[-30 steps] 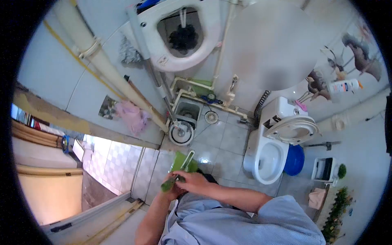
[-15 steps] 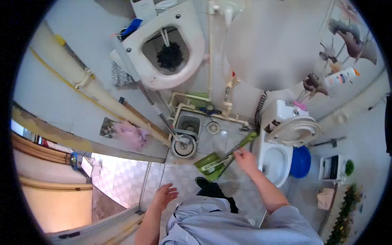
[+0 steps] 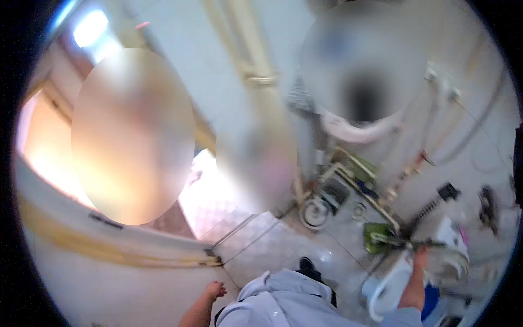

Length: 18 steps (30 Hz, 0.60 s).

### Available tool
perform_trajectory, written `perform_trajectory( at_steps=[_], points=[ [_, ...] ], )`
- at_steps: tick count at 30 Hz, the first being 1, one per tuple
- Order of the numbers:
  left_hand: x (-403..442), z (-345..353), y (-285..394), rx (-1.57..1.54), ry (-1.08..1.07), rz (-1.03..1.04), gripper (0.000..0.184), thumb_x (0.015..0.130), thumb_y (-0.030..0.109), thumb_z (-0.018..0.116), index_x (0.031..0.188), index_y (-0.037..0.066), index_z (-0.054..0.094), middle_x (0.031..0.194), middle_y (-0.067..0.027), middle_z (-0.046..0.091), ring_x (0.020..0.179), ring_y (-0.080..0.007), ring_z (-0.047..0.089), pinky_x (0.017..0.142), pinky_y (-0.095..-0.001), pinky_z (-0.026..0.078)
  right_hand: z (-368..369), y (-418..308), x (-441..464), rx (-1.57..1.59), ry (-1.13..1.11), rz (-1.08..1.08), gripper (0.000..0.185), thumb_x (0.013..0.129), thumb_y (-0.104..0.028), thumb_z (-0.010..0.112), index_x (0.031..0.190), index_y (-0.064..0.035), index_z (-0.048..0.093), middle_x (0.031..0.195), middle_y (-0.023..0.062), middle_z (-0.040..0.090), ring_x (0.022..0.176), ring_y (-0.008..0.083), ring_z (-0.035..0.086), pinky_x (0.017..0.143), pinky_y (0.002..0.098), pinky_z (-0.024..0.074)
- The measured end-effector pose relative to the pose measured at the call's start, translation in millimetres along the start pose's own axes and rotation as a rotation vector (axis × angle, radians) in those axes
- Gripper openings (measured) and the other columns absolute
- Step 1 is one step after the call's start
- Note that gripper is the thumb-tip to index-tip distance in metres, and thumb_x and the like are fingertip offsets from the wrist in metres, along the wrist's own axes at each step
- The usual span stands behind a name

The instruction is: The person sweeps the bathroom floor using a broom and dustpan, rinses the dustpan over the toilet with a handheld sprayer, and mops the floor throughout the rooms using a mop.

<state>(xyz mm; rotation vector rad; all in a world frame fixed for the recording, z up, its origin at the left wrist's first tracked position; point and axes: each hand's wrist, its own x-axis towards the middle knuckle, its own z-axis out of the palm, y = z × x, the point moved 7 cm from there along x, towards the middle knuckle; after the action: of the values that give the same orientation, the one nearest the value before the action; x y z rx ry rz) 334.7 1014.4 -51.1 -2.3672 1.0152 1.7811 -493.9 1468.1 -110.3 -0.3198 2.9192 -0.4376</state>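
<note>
A green dustpan [image 3: 376,238] can be seen just to the left of the white toilet [image 3: 400,273]. Its long handle is held by the right hand [image 3: 421,254], which is seen over the toilet, between the bowl and the tank. The fingers are curled around the handle, but they are too blurred to be counted. It cannot be told if the floor [image 3: 289,240] is touched by the dustpan.

The left hand [image 3: 217,289] is held well away from the toilet, far to its left. Its fingers are loosely bent, partly open, and nothing can be seen in it.

A blue basin [image 3: 432,301] is partly hidden behind the toilet, on its right side. A grey mop bucket [image 3: 333,191] with a round white basket [image 3: 314,213] is seen to the left of the toilet, farther off than the dustpan. A round drain [image 3: 359,211] is set between that bucket and the toilet. A black shoe [image 3: 306,265] is seen on the floor, to the left of the toilet. A light blue shirt [image 3: 283,305] is worn.
</note>
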Motion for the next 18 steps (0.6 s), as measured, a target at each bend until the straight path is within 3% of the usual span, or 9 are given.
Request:
perform_trajectory(
  at_steps=[2, 4, 7, 11, 13, 16, 18],
  points=[
    [1, 10, 3, -0.003, -0.031, 0.031, 0.029, 0.083, 0.022, 0.052, 0.102, 0.001, 0.050, 0.085, -0.0121, 0.059, 0.070, -0.0232, 0.061, 0.058, -0.0339, 0.050, -40, -7, -20, 0.117, -0.007, 0.396, 0.046, 0.083, -0.016, 0.045, 0.125, 0.0018, 0.040, 0.121, 0.0210, 0.047, 0.105, 0.0328, 0.050, 0.091, 0.0388, 0.0375],
    [12, 17, -3, 0.034, -0.081, 0.073, 0.030, 0.082, 0.023, 0.053, 0.101, 0.001, 0.051, 0.086, -0.0114, 0.059, 0.070, -0.0220, 0.061, 0.058, -0.0328, 0.050, -73, -45, -39, 0.073, -0.021, 0.347, 0.045, 0.080, -0.013, 0.048, 0.122, 0.0026, 0.042, 0.115, 0.0231, 0.051, 0.097, 0.0358, 0.054, 0.082, 0.0418, 0.0421],
    [-6, 42, 25, 0.093, -0.135, 0.107, 0.031, 0.081, 0.025, 0.054, 0.100, 0.001, 0.053, 0.086, -0.0104, 0.059, 0.070, -0.0202, 0.060, 0.058, -0.0311, 0.050, -5, 63, 25, 0.129, 0.176, 0.312, 0.040, 0.079, -0.013, 0.051, 0.116, 0.0036, 0.046, 0.106, 0.0251, 0.054, 0.091, 0.0377, 0.055, 0.077, 0.0429, 0.0437],
    [0, 51, 33, 0.144, -0.098, 0.106, 0.032, 0.079, 0.025, 0.055, 0.100, 0.001, 0.055, 0.088, -0.0099, 0.059, 0.069, -0.0196, 0.059, 0.059, -0.0307, 0.049, -6, 56, 11, -0.017, 0.143, 0.367, 0.034, 0.080, -0.015, 0.051, 0.109, 0.0033, 0.049, 0.100, 0.0253, 0.056, 0.089, 0.0388, 0.055, 0.075, 0.0427, 0.0434],
    [8, 51, 33, 0.220, -0.084, 0.155, 0.032, 0.079, 0.025, 0.055, 0.099, 0.001, 0.056, 0.085, -0.0095, 0.059, 0.068, -0.0198, 0.059, 0.058, -0.0307, 0.049, -38, 20, -21, -0.214, 0.557, 0.236, 0.030, 0.081, -0.014, 0.049, 0.105, 0.0030, 0.052, 0.097, 0.0249, 0.057, 0.085, 0.0375, 0.055, 0.076, 0.0397, 0.0433],
    [17, 54, 31, 0.362, -0.067, 0.225, 0.030, 0.078, 0.024, 0.055, 0.096, 0.000, 0.057, 0.078, -0.0082, 0.059, 0.064, -0.0196, 0.058, 0.056, -0.0300, 0.049, -51, -57, -62, -0.218, 0.689, 0.201, 0.025, 0.081, -0.011, 0.047, 0.101, 0.0016, 0.053, 0.095, 0.0226, 0.057, 0.084, 0.0342, 0.054, 0.079, 0.0366, 0.0424],
    [14, 53, 32, 0.421, -0.039, 0.249, 0.029, 0.077, 0.023, 0.055, 0.094, 0.000, 0.058, 0.074, -0.0075, 0.059, 0.062, -0.0191, 0.058, 0.055, -0.0292, 0.048, -47, -138, -77, 0.253, 0.530, 0.240, 0.021, 0.080, -0.006, 0.047, 0.098, 0.0011, 0.053, 0.094, 0.0181, 0.056, 0.088, 0.0285, 0.054, 0.081, 0.0346, 0.0414]
  ],
)
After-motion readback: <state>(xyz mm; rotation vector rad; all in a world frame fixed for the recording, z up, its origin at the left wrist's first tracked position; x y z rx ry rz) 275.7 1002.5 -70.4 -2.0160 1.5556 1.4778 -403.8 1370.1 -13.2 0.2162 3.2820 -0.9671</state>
